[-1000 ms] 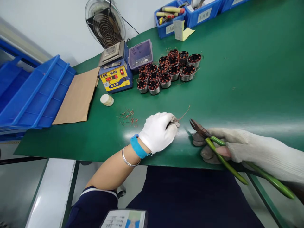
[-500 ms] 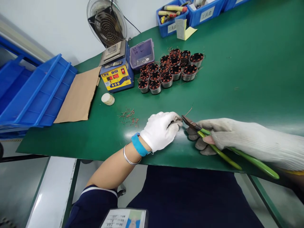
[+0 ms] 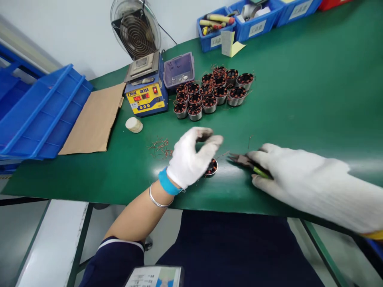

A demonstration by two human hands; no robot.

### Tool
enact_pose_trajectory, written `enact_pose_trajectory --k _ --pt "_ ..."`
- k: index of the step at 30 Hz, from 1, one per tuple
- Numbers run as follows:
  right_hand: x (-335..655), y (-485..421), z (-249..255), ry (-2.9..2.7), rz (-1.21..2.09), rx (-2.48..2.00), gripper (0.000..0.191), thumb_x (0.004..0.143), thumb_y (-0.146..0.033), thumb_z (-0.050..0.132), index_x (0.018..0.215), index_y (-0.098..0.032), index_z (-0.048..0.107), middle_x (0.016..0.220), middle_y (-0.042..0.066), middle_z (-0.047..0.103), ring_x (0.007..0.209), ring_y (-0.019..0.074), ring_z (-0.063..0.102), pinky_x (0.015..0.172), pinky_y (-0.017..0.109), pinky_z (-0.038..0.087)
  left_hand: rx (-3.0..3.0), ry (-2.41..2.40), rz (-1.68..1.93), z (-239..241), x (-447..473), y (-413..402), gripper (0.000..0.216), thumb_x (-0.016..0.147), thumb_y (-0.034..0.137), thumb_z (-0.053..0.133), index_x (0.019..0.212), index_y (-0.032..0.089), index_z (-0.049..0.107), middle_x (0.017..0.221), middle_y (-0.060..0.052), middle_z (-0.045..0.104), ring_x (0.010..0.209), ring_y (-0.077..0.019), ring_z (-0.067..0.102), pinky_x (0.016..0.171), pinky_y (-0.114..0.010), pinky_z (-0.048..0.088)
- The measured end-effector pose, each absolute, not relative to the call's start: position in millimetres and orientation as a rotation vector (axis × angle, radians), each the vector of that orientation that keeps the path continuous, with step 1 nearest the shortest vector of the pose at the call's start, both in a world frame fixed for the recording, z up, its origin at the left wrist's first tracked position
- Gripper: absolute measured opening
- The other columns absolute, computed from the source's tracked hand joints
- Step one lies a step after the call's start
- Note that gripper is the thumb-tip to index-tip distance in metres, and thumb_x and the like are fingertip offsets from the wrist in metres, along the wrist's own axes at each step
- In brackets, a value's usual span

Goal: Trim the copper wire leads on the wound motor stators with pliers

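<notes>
My left hand [image 3: 190, 159], in a white glove, hovers just above the green table with its fingers loosely curled and apart. A small copper-wound stator [image 3: 211, 167] lies on the table right under its fingertips. My right hand [image 3: 287, 175], in a white knit glove, lies palm down over green-handled pliers [image 3: 243, 160]. The pliers' jaws stick out to the left, toward the stator, and the handles are hidden under the hand.
Several more stators [image 3: 214, 91] are grouped mid-table beside a yellow-and-blue solder pot [image 3: 145, 95] and a purple box [image 3: 178, 71]. Wire clippings [image 3: 160, 146], a white roll [image 3: 133, 124], cardboard [image 3: 92, 119] and blue trays [image 3: 38, 115] lie to the left. Blue tool bins [image 3: 236, 24] stand at the back.
My left hand has lifted and opened, leaving the stator on the table. My right hand has turned palm down over the pliers and lowered them flat.
</notes>
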State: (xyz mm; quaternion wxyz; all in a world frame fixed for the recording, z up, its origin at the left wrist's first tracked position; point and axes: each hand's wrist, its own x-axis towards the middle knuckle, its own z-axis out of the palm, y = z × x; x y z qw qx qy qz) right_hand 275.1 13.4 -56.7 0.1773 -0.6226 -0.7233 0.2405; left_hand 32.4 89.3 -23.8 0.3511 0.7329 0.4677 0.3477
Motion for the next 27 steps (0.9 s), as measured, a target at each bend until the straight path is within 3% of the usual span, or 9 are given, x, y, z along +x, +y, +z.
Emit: enact_pose_trajectory --k 4,7,11,13,16,18,21,24,27 --pt "239.3 17.0 -36.5 -2.424 0.148 -1.737 0.047 0.086 -0.044 0.061 0.124 -0.017 0.068 0.111 0.019 0.068 0.092 0.0341 0.064 0.077 0.044 0.047 1.695 1.149 1.209 -27.4 27.8 98.9 0.025 0.093 0.043 0.058 0.103 0.020 0.062 0.098 -0.008 0.077 0.092 -0.0191 0.072 0.090 -0.035 0.057" --pt "198.4 35.7 -20.2 -2.579 0.152 -1.569 0.070 0.080 -0.042 0.071 0.143 -0.013 0.056 0.130 0.022 0.064 0.109 0.0380 0.063 0.089 0.047 0.047 1.662 1.158 1.246 -34.9 27.7 105.1 0.028 0.091 0.045 0.060 0.101 0.019 0.063 0.098 -0.009 0.077 0.090 -0.0192 0.072 0.089 -0.036 0.058" --pt "170.5 48.5 -10.4 -2.682 0.235 -1.496 0.036 0.085 -0.036 0.067 0.117 -0.019 0.069 0.104 0.013 0.073 0.088 0.0291 0.068 0.069 0.037 0.047 1.587 1.188 1.286 -40.3 29.3 111.7 0.032 0.087 0.048 0.064 0.100 0.018 0.063 0.101 -0.010 0.078 0.095 -0.0207 0.074 0.092 -0.038 0.059" --pt "182.0 47.1 -8.0 -2.622 0.239 -1.524 0.036 0.086 -0.037 0.065 0.119 -0.022 0.068 0.107 0.010 0.074 0.090 0.0266 0.069 0.069 0.035 0.047 1.537 1.185 1.341 -39.9 30.4 112.6 0.034 0.085 0.049 0.066 0.100 0.018 0.063 0.100 -0.010 0.077 0.095 -0.0210 0.074 0.091 -0.038 0.060" --pt "234.6 47.5 -4.2 -2.230 0.394 -1.911 0.049 0.085 -0.046 0.065 0.132 -0.030 0.065 0.121 0.008 0.075 0.101 0.0276 0.070 0.076 0.035 0.050 1.501 1.160 1.372 -37.6 33.1 107.6 0.032 0.085 0.047 0.067 0.100 0.019 0.063 0.099 -0.008 0.077 0.094 -0.0204 0.074 0.090 -0.037 0.060" --pt "283.4 54.0 -2.0 -1.772 0.507 -2.408 0.052 0.080 -0.059 0.069 0.125 -0.034 0.069 0.119 0.006 0.076 0.098 0.0287 0.070 0.075 0.037 0.050 1.517 1.147 1.328 -36.3 35.5 101.2 0.029 0.085 0.043 0.068 0.100 0.019 0.064 0.099 -0.009 0.078 0.094 -0.0201 0.074 0.091 -0.037 0.059" --pt "348.4 66.1 -0.9 -1.513 0.404 -2.659 0.056 0.085 -0.058 0.064 0.123 -0.018 0.072 0.110 0.020 0.075 0.101 0.0363 0.069 0.079 0.045 0.048 1.578 1.149 1.221 -36.5 38.5 92.8 0.028 0.086 0.040 0.069 0.103 0.018 0.066 0.102 -0.010 0.078 0.098 -0.0210 0.073 0.096 -0.038 0.057" --pt "380.0 72.3 -5.5 -1.264 -0.050 -2.700 0.085 0.095 -0.065 0.045 0.149 0.001 0.048 0.144 0.041 0.050 0.132 0.0476 0.051 0.089 0.057 0.043 1.590 1.180 1.178 -40.0 39.5 91.8 0.029 0.086 0.040 0.070 0.105 0.018 0.067 0.106 -0.010 0.078 0.102 -0.0223 0.072 0.100 -0.040 0.056" --pt "384.0 84.7 -17.7 -1.481 -0.226 -2.439 0.091 0.097 -0.066 0.044 0.159 0.000 0.033 0.162 0.038 0.030 0.148 0.0449 0.035 0.106 0.055 0.036 1.548 1.183 1.165 -44.4 39.8 97.0 0.030 0.086 0.041 0.070 0.106 0.018 0.067 0.107 -0.010 0.078 0.102 -0.0223 0.073 0.100 -0.040 0.056"
